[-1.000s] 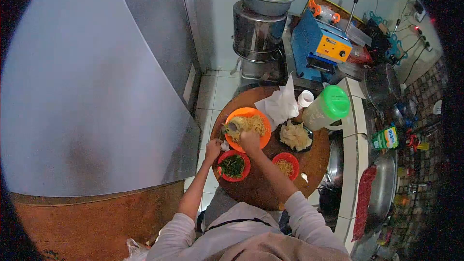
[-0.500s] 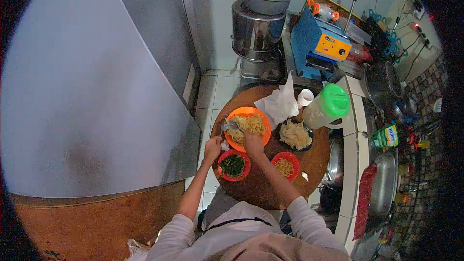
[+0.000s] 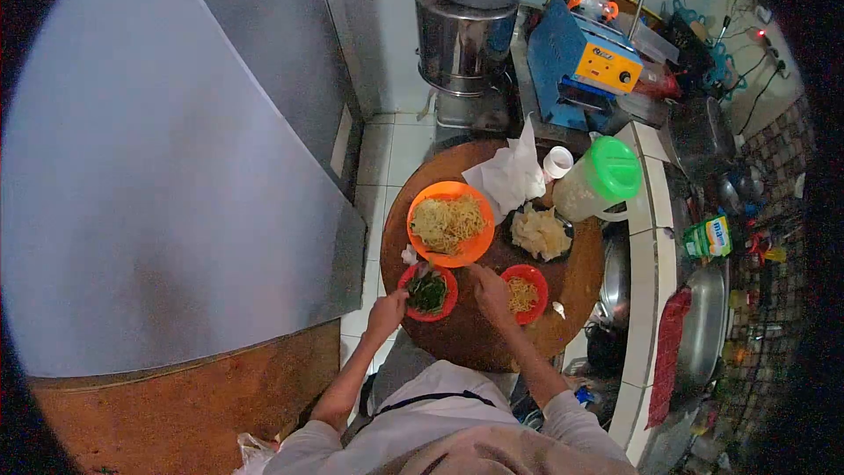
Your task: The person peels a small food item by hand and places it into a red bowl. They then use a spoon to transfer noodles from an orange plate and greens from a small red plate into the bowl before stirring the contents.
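My left hand [image 3: 387, 311] is closed at the left rim of a red bowl of chopped greens [image 3: 428, 293], around a utensil that reaches over the greens. My right hand [image 3: 491, 288] is closed between that bowl and a red bowl of noodles [image 3: 523, 299]; a thin utensil seems to extend from it toward the greens, but it is blurred. Behind both hands stands an orange plate [image 3: 482, 251] heaped with noodles [image 3: 447, 222]. To its right is a dark plate with pale, flat food pieces [image 3: 541, 233].
The round wooden table [image 3: 466, 334] also bears white paper [image 3: 512, 178], a white cup [image 3: 557, 162] and a green-lidded pitcher [image 3: 612, 169]. A tiled counter edge [image 3: 643, 299] runs along the right. A blue machine [image 3: 563, 57] stands behind.
Both hands have moved from the orange plate down toward the front. The utensils have left the noodles, and one is now over the greens. The camera view has shifted slightly.
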The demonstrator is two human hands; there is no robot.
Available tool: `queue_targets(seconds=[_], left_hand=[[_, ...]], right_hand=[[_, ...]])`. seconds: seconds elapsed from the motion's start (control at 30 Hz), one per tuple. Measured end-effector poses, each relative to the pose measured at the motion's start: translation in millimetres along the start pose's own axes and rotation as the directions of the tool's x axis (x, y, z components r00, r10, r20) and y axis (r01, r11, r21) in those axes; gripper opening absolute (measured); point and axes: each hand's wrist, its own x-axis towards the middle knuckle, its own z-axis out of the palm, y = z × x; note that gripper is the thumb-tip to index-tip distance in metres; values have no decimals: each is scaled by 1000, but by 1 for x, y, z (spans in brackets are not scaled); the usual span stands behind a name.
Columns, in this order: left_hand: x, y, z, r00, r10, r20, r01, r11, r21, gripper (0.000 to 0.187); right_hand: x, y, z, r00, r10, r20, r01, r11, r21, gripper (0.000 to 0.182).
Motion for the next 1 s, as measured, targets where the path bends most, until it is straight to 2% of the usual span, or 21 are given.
queue_targets(seconds=[0.07,0.17,0.23,0.3,0.47,0.53,0.57,0.63,0.67,0.7,0.73,0.87,0.93,0.97,1.0], left_hand=[[-7,12,-4,978,-172,119,157,980,126,23],[-10,7,0,974,-175,142,144,968,203,24],[-12,4,3,970,-186,156,147,963,228,24],[-12,2,5,981,-141,131,112,973,203,25],[-9,4,3,976,-174,134,138,960,243,23],[-7,3,1,977,-174,124,141,960,240,23],[-6,2,-1,980,-159,124,127,964,233,22],[-1,3,-5,982,-143,120,113,968,225,22],[4,4,-8,992,-122,46,113,980,165,23],[8,5,-10,994,-105,-30,107,989,106,23],[16,4,-10,994,-104,-30,107,989,107,23],[63,1,-17,983,-142,-120,164,966,199,25],[85,-5,-14,980,-141,-140,172,954,244,26],[96,-9,-11,979,-152,-139,184,948,259,25],[104,-14,-8,977,-162,-139,195,942,274,25]], right_hand=[[-6,-4,-4,1000,2,27,-3,1000,23,26],[-16,5,-1,997,-33,68,29,998,58,26],[-21,8,-1,988,-3,152,3,1000,0,25],[-23,10,-1,988,14,152,-10,1000,-29,25],[-26,16,2,982,78,172,-59,992,-111,26],[-21,10,-4,958,125,256,-76,978,-193,25],[-19,10,-3,959,123,256,-74,978,-194,25],[-12,9,-3,985,51,165,-53,999,8,27],[-6,9,-1,985,50,163,-52,999,7,27],[2,7,0,993,31,114,-27,999,-31,28],[10,4,2,998,10,66,-5,998,-70,29],[57,-2,18,993,53,103,-35,985,-170,32],[76,-2,27,995,-1,105,32,955,-296,32],[83,4,35,995,-8,100,37,955,-295,32],[90,16,50,991,-119,69,135,941,-309,32]])
